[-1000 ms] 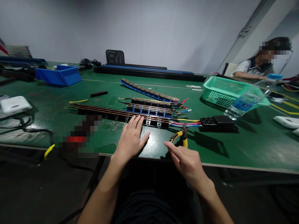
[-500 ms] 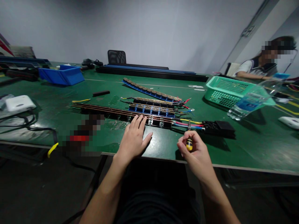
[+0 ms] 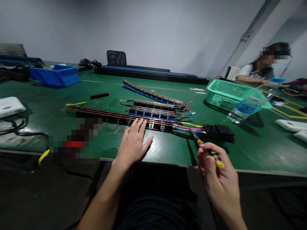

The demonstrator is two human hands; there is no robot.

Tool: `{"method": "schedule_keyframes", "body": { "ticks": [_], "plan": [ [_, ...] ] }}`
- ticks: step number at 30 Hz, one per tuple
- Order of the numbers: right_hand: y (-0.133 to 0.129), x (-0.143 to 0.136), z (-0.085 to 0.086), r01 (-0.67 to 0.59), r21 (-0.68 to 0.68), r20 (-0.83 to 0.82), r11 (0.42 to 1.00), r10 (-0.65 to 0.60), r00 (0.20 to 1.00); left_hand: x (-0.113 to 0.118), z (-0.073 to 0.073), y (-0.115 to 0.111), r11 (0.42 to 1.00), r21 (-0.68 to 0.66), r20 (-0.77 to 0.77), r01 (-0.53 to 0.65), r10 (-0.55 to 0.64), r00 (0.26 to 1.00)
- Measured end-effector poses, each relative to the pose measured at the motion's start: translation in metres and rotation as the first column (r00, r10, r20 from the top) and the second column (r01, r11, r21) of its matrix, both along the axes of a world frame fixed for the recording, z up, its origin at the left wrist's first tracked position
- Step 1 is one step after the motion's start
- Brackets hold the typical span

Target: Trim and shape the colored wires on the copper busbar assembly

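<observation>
My left hand [image 3: 132, 140] lies with fingers stretched over the near edge of a long black rail [image 3: 115, 120] carrying thin copper-coloured bars; its thumb is spread to the right. Yellow, red and blue wires [image 3: 187, 126] run from the rail's right end into a black connector block [image 3: 218, 132]. In my right hand [image 3: 218, 172] is a pair of pliers [image 3: 217, 159] with yellow and black handles. Their dark pointed tip is just in front of the wires; whether it touches them I cannot tell. Behind the rail lie shorter blue-based bar strips [image 3: 153, 110] with loose wire ends.
A green basket [image 3: 225, 88] stands at right, with a tilted water bottle [image 3: 243, 110] by it. A blue bin [image 3: 57, 76] and a small dark strip [image 3: 99, 95] are at left. Long dark rails [image 3: 153, 75] lie at the back. Another person [image 3: 261, 68] sits at far right.
My right hand has moved right and toward me, and the pliers now slant with their tip pointing up and left. My left hand stays on the rail. The view has shifted slightly right.
</observation>
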State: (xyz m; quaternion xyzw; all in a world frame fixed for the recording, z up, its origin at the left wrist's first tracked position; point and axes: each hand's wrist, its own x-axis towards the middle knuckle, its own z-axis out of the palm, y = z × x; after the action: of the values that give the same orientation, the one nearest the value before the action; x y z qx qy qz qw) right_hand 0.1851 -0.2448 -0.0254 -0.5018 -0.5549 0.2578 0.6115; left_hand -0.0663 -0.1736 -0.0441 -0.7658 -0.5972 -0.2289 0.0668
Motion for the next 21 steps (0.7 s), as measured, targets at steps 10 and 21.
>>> {"method": "schedule_keyframes", "body": {
  "ticks": [10, 21],
  "plan": [
    [0.086, 0.018, 0.058, -0.197, 0.010, -0.133, 0.980, 0.197, 0.971, 0.000, -0.002, -0.001, 1.000, 0.022, -0.002, 0.005, -0.005, 1.000],
    [0.127, 0.028, 0.066, -0.229, -0.161, -0.308, 0.960, 0.171, 0.936, -0.002, -0.003, -0.001, 0.999, 0.025, 0.013, 0.027, -0.028, 1.000]
  ]
}}
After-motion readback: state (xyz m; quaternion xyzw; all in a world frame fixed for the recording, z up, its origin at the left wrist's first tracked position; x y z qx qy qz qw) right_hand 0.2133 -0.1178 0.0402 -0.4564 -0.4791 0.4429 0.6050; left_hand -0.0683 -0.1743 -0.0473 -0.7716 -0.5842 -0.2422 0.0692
